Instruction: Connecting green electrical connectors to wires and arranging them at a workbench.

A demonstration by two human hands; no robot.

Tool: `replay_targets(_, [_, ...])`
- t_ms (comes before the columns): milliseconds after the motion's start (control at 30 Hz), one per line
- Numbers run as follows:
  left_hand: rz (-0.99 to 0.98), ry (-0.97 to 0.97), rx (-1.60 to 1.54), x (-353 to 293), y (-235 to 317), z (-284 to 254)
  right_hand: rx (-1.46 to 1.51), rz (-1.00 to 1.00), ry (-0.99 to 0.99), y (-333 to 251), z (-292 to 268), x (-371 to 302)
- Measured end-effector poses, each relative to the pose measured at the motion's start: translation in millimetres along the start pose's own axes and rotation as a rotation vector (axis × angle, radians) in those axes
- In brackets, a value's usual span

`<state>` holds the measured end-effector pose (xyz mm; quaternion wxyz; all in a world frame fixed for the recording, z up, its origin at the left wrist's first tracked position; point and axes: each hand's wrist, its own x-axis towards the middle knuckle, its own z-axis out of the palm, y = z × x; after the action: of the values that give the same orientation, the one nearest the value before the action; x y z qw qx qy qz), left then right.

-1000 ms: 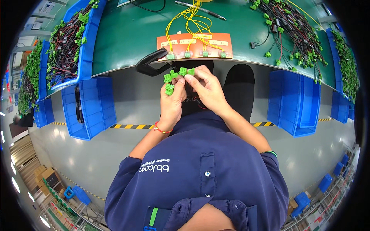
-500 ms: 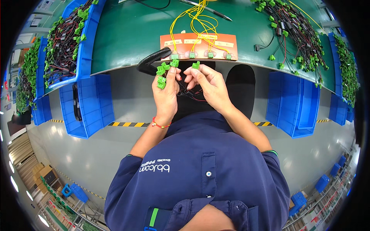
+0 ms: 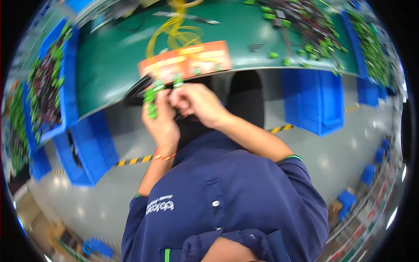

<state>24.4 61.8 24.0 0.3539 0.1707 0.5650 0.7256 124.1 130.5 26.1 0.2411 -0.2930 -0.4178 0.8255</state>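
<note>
Motion blurs this view. My left hand (image 3: 162, 120) is closed around a bunch of green wire connectors (image 3: 151, 99), which stick out past the thumb side. Just right of it, my right hand (image 3: 200, 104) has its fingers pinched at a green connector (image 3: 177, 81) by the near edge of an orange test board (image 3: 211, 53). Whether that connector touches a socket on the board, I cannot tell. Yellow wires (image 3: 172, 32) run from the board toward the back. A black handle-like piece (image 3: 139, 88) lies at the board's left corner. The cables below the connectors are mostly hidden by my hands.
A blue bin (image 3: 67, 98) of connector cables stands at the left of the green table (image 3: 109, 56). A cable pile (image 3: 301, 30) lies at the back right, with another blue bin (image 3: 355, 48) beyond. Blue bins (image 3: 305, 98) hang below the table edge. A pen (image 3: 205, 20) lies behind the board.
The whole view has shifted and tilted, so board and table sit further left. My right hand has come closer to the left hand, its connector now at the board's edge.
</note>
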Motion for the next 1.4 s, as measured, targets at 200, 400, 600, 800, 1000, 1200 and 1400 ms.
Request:
replay_targets(200, [-0.124, -0.198, -0.04, 16, -4, -37, -0.094, -0.101, -0.053, 5, 1, 12])
replay_targets(400, [-0.202, -0.256, 0.057, 1, -6, -47, 0.054, 0.018, -0.078, 6, -4, 8])
replay_targets(600, [-0.369, -0.33, 0.147, -27, -9, -45, 0.065, -0.001, -0.124, 4, -5, 12])
replay_targets(800, [-0.346, -0.469, 0.326, -28, -19, -51, -0.089, -0.113, -0.094, 6, -7, 9])
replay_targets(1000, [-0.328, -0.494, 0.463, -24, -25, -56, -0.164, -0.264, -0.05, 20, -2, 12])
replay_targets(1200, [-0.202, -0.612, 0.696, -18, -24, -57, -0.027, -0.133, -0.018, 10, -2, 2])
replay_targets(1400, [-0.266, -0.628, 0.597, -22, -22, -56, 0.118, -0.014, 0.009, 8, 1, -2])
